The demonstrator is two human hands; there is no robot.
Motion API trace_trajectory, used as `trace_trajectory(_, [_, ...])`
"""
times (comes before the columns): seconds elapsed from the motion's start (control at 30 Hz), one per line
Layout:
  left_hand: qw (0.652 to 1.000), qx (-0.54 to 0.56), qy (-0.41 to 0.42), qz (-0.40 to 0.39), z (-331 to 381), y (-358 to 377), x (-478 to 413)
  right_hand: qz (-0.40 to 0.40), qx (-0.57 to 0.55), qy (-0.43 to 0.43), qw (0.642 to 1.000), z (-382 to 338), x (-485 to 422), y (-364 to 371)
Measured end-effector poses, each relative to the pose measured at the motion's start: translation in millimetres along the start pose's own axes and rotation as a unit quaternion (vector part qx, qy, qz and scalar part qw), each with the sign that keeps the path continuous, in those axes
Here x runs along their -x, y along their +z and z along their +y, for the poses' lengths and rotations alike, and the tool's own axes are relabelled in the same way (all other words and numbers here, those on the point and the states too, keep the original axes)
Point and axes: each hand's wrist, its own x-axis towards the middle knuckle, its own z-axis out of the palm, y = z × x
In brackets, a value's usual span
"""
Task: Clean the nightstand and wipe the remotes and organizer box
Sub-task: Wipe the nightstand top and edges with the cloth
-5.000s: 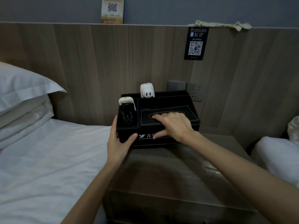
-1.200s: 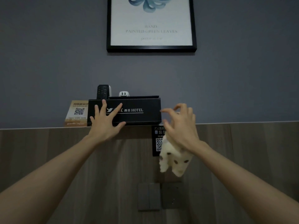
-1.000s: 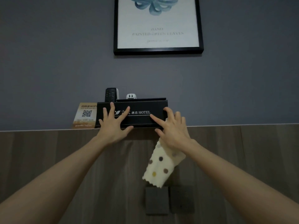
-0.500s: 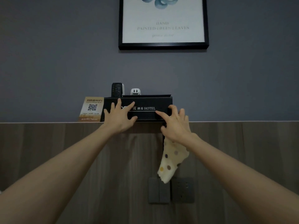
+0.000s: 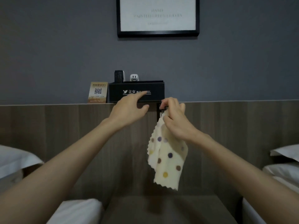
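Just above my left hand (image 5: 129, 110), on the ledge (image 5: 226, 102), stands the organizer box (image 5: 137, 88) with a remote (image 5: 118, 76) upright in it. My fingers are loosely spread, forefinger at the box's front. My right hand (image 5: 175, 122) pinches the dotted cloth (image 5: 167, 159), which hangs beneath it. I judge the top cleared for wiping, so next I bring the cloth down to the nightstand (image 5: 161, 209) far below both hands.

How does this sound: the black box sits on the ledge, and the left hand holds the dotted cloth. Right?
Wrong hand: the head view shows the right hand holding the dotted cloth. The black box does sit on the ledge.
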Motion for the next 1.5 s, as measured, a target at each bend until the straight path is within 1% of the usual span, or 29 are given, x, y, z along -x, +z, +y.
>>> trace_trajectory(0.13, [0.996, 0.071, -0.023, -0.053, 27, -14, 55, -0.028, -0.107, 0.034, 0.993, -19, 44, -13])
trace_trajectory(0.23, [0.989, 0.096, -0.044, -0.106, 40, -19, 96, -0.042, -0.213, 0.042, 0.975, -32, 75, -21])
trace_trajectory(0.33, [0.965, 0.157, -0.08, -0.193, 46, -20, 132, -0.053, -0.211, 0.029, 0.976, -42, 102, -26])
trace_trajectory(0.4, [0.945, 0.221, -0.1, -0.219, 52, -22, 154, -0.056, -0.197, 0.028, 0.978, -47, 120, -27])
trace_trajectory(0.5, [0.925, 0.29, -0.131, -0.206, 65, -23, 183, -0.046, -0.189, 0.037, 0.98, -54, 146, -30])
trace_trajectory(0.57, [0.924, 0.292, -0.135, -0.209, 71, -21, 200, -0.034, -0.191, 0.051, 0.98, -58, 160, -33])
trace_trajectory(0.67, [0.941, 0.236, -0.115, -0.215, 75, -16, 222, -0.045, -0.181, 0.076, 0.979, -62, 178, -38])
trace_trajectory(0.77, [0.955, 0.205, -0.115, -0.179, 73, -14, 234, -0.065, -0.111, 0.09, 0.988, -62, 196, -44])
trace_trajectory(0.83, [0.956, 0.211, -0.123, -0.161, 72, -13, 240, -0.098, -0.05, 0.104, 0.989, -58, 207, -49])
trace_trajectory(0.87, [0.956, 0.217, -0.121, -0.158, 72, -14, 243, -0.123, -0.038, 0.116, 0.985, -55, 212, -50])
trace_trajectory(1.0, [0.965, 0.209, -0.066, -0.145, 82, -15, 250, -0.217, -0.03, 0.151, 0.964, -51, 233, -52])
trace_trajectory(1.1, [0.969, 0.2, -0.041, -0.138, 87, -13, 253, -0.244, 0.001, 0.156, 0.957, -48, 243, -57])
trace_trajectory(1.17, [0.97, 0.197, -0.032, -0.141, 89, -9, 256, -0.241, 0.01, 0.167, 0.956, -45, 247, -64])
trace_trajectory(1.33, [0.969, 0.184, -0.041, -0.161, 84, -2, 259, -0.174, -0.001, 0.187, 0.967, -37, 258, -83])
trace_trajectory(1.43, [0.966, 0.174, -0.073, -0.178, 78, 1, 262, -0.157, 0.03, 0.212, 0.964, -30, 268, -89])
trace_trajectory(1.5, [0.95, 0.203, -0.125, -0.2, 78, 4, 265, -0.132, -0.012, 0.264, 0.955, -27, 275, -88])
